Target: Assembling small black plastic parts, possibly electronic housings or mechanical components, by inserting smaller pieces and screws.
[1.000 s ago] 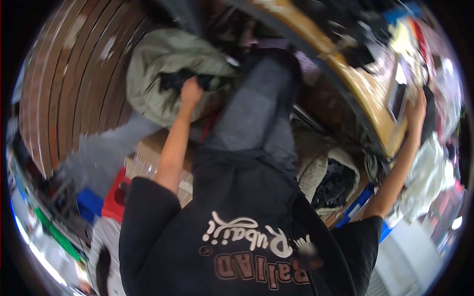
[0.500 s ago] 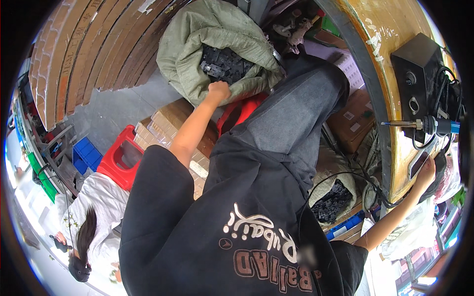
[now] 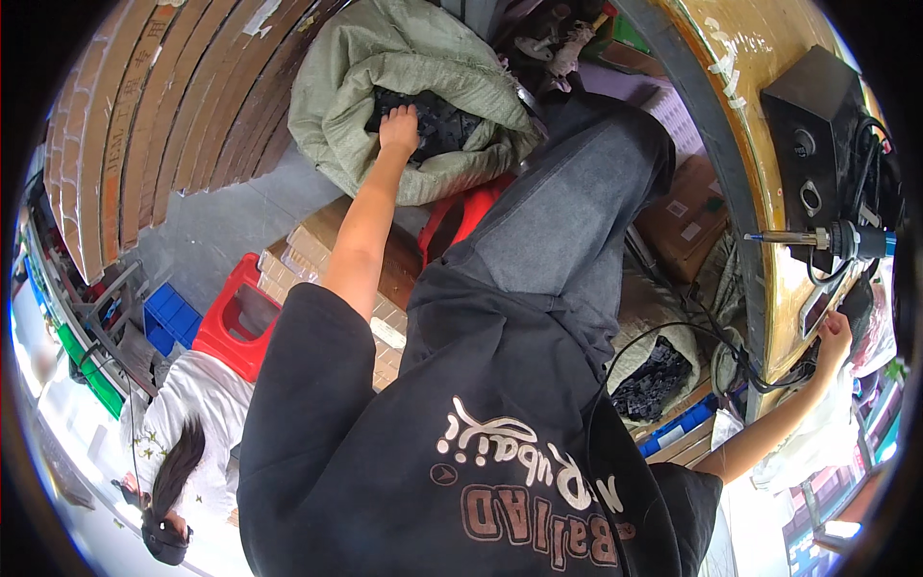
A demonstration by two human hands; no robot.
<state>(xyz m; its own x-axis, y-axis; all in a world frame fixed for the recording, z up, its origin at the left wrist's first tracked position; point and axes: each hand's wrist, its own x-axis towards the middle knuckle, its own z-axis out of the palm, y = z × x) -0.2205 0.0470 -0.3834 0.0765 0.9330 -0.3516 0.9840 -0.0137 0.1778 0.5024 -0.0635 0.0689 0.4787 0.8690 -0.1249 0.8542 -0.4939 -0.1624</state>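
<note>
Left fingers [image 3: 399,117] closed on black parts [image 3: 437,125] in green sack [image 3: 385,58], right fingers [image 3: 835,332] gripping bench edge [image 3: 769,317]

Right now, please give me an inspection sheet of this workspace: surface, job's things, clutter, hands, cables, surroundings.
Surface: wooden workbench at right, worn, with tape scraps.
Job's things: grey-green woven sack on the floor, open, with dark parts inside.
Clutter: cardboard boxes, red stool, second sack of dark pieces.
Hands: left hand reaches into the sack, on the dark parts; right hand rests at the bench edge; grip unclear.
Cables: black cable runs from the bench down past the legs.
Surroundings: brick wall; another person sits at lower left.
</note>
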